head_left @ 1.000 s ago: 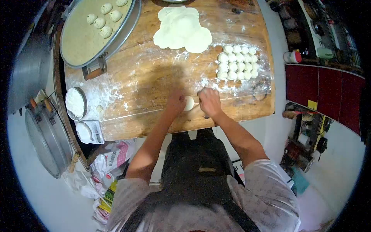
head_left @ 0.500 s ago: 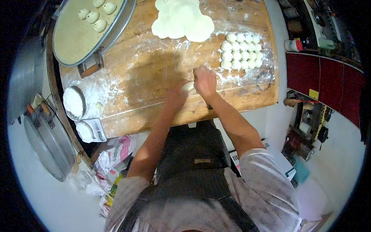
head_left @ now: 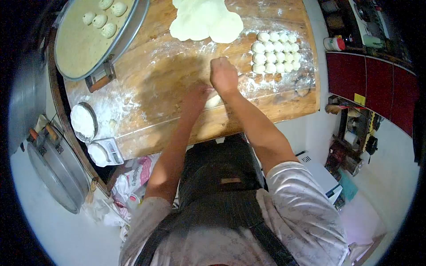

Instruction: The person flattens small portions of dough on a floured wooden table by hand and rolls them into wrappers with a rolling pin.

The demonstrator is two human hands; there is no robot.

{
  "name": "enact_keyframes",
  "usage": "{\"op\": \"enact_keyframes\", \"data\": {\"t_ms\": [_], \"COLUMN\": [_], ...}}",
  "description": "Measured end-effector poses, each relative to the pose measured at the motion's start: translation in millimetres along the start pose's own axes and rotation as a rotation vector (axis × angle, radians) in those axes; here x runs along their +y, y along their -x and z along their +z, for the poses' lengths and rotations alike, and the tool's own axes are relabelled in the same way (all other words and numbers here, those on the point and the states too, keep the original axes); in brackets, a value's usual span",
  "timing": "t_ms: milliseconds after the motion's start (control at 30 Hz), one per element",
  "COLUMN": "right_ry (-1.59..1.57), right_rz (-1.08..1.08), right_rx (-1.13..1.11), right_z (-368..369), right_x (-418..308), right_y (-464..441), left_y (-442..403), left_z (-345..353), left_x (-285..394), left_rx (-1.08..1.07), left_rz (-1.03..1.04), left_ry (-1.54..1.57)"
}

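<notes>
Big round metal pan (head_left: pixel 128 40) at far left of your floury wooden table (head_left: pixel 159 51), handle facing near; five pleated buns (head_left: pixel 108 30) show on its tan base, grouped toward the far side, pan cut off by the frame. Metal bowl (head_left: pixel 93 116) at near left, filled with white flour (head_left: pixel 82 120). Scale (head_left: pixel 114 150) just nearer, white round dish (head_left: pixel 97 154) on it. Red-lidded jar (head_left: pixel 329 43) off the table at right, contents unclear.

Your dough piece (head_left: pixel 213 101) lies near the table's near edge, about mid-width, between your wrists. Visible part's longer direction runs near-left to far-right; full outline covered, so true long axis can't be told.

Your left hand (head_left: pixel 198 96) is at the dough's left edge, fingers curled in, blurred; can't tell if pinching it. Your right hand (head_left: pixel 223 75) sits just beyond, fingers bent down like a fist; can't tell what's inside. Small dough balls (head_left: pixel 275 53) in tight rows at right, overlapping flat wrappers (head_left: pixel 206 20) at far middle.
</notes>
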State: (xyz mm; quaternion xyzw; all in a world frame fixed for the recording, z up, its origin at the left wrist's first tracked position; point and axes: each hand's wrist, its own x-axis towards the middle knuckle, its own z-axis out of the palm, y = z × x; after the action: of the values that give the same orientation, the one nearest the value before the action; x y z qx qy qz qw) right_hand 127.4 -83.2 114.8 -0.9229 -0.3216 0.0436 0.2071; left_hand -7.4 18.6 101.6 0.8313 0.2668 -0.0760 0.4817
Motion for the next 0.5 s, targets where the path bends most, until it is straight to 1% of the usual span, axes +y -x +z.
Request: {"op": "enact_keyframes", "data": {"t_ms": [33, 67, 100, 133, 167, 200, 233, 267, 300, 333, 367, 433, 467, 500], "right_ry": [0.026, 0.032, -0.033, -0.100, -0.099, -0.073, -0.053, -0.063, -0.025, 0.017, 0.015, 0.004, 0.005, -0.046], "right_rz": [-0.012, -0.009, -0.076, -0.149, -0.151, -0.175, -0.205, -0.202, -0.129, -0.060, -0.059, -0.043, -0.042, -0.090], "right_rx": [-0.003, 0.004, 0.081, 0.158, 0.158, 0.103, 0.043, 0.032, 0.046, 0.068, 0.068, 0.065, 0.070, 0.053], "right_z": [1.7, -0.1, 2.5, -0.7, -10.3, -18.3, -21.2, -16.2, -10.5, -3.5, 3.5, 9.5, 6.6, 1.7], "right_x": [0.6, 3.7, 13.4, 20.2, 22.9, 25.0, 24.4, 18.1, 6.2, -3.3, -9.4, -16.7, -13.7, -6.1], "right_y": [-7.7, 5.4, 32.1, 49.7, 64.0, 81.8, 90.6, 81.6, 57.7, 33.3, 16.3, -8.4, 2.9, 28.3], "left_y": [-9.0, -13.0, -16.2, -15.7, -6.4, 7.6, 21.0, 31.0, 32.8, 23.1, 14.1, 2.3, -2.0, -0.7], "left_z": [6.5, 9.3, 13.9, 18.3, 13.7, 3.0, -7.5, -19.9, -26.8, -26.7, -23.4, -2.7, -0.8, 0.0], "left_x": [-8.2, -18.3, -35.0, -62.1, -72.2, -66.8, -53.1, -29.8, -9.7, -1.2, 1.7, -27.1, -39.0, -53.9], "left_rx": [-0.012, 0.039, 0.094, 0.102, 0.116, 0.133, 0.128, 0.112, 0.094, 0.071, 0.036, -0.024, 0.102, 0.170], "left_rz": [0.043, -0.090, -0.226, -0.220, -0.274, -0.331, -0.359, -0.372, -0.380, -0.383, -0.364, -0.160, -0.042, 0.017], "left_ry": [-0.029, 0.174, 0.379, 0.383, 0.468, 0.549, 0.580, 0.558, 0.499, 0.357, 0.198, -0.143, -0.064, -0.020]}}
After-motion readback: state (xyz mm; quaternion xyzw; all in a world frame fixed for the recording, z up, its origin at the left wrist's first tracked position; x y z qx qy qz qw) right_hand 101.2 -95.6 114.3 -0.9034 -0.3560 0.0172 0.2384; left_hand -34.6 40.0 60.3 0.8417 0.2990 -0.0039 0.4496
